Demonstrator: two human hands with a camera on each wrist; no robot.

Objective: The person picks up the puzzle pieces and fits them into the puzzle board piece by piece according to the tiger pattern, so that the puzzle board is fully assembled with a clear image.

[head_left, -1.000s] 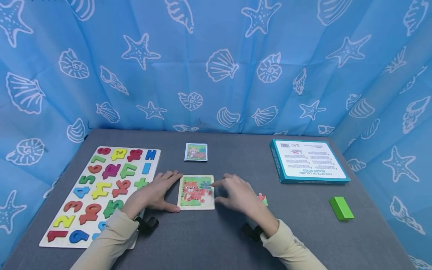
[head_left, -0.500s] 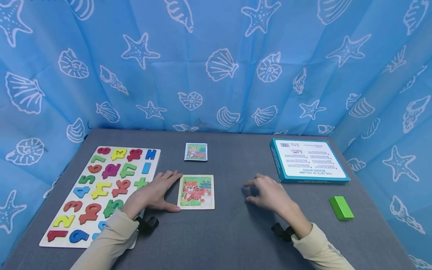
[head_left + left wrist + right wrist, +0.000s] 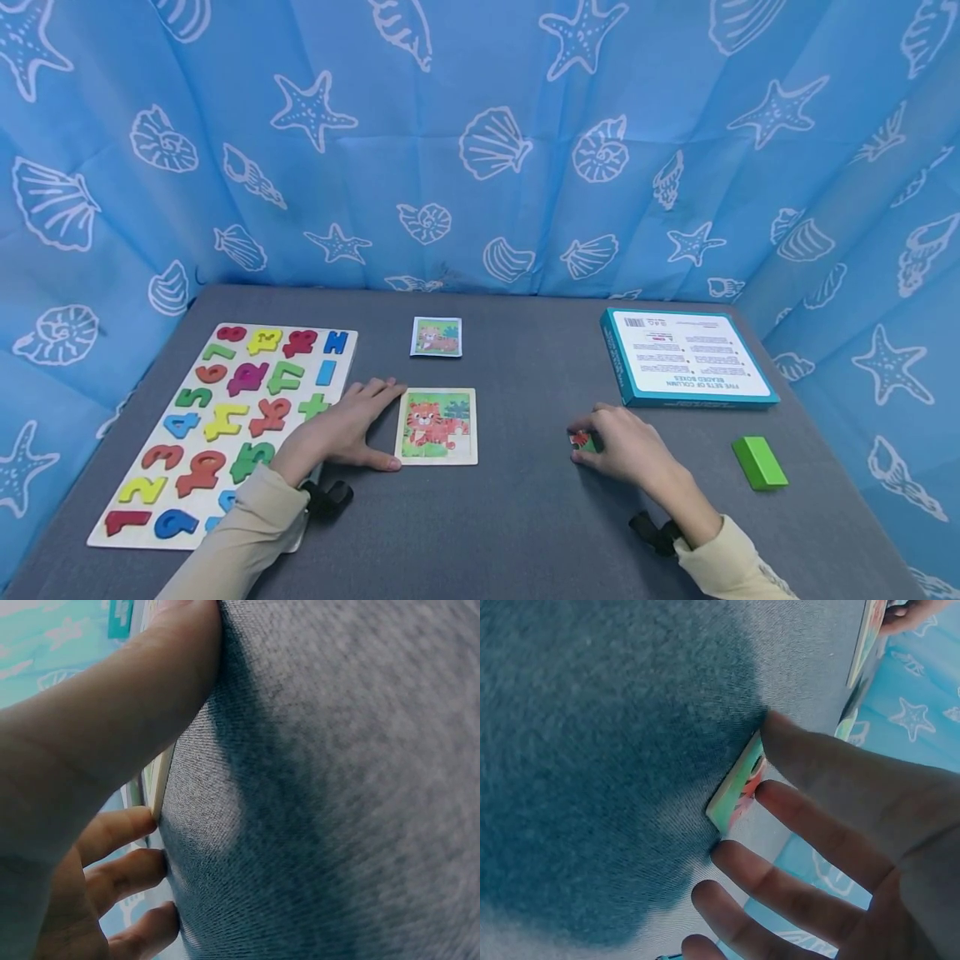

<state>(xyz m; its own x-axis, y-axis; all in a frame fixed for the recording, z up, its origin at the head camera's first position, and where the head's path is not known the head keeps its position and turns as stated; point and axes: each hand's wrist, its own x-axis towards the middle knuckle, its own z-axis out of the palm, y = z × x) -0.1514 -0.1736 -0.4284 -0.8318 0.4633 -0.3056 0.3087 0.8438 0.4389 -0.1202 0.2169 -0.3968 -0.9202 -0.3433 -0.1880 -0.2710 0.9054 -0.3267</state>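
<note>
A square jigsaw puzzle (image 3: 437,427) with a tiger picture lies flat on the table, with a gap at its lower right. Along its left side, my left hand (image 3: 341,425) rests with thumb at the lower corner and index fingertip at the upper corner; its fingers are spread and lightly bent. Off to the right, my right hand (image 3: 626,442) has thumb and fingertips at the edges of a red and green puzzle piece (image 3: 582,441). The right wrist view shows this jigsaw piece (image 3: 739,787) between thumb and middle finger, close on the cloth, index fingertip against it.
A small tiger picture card (image 3: 437,337) lies behind the puzzle. On the left is a board of coloured numbers (image 3: 213,417), partly under the left forearm. A teal-edged box (image 3: 686,358) and a green block (image 3: 759,463) stand on the right. A blue curtain (image 3: 480,150) hangs behind.
My right hand has moved right, from the puzzle's right edge to the loose puzzle piece, and its thumb and fingers have closed around it. The left hand has stayed in place.
</note>
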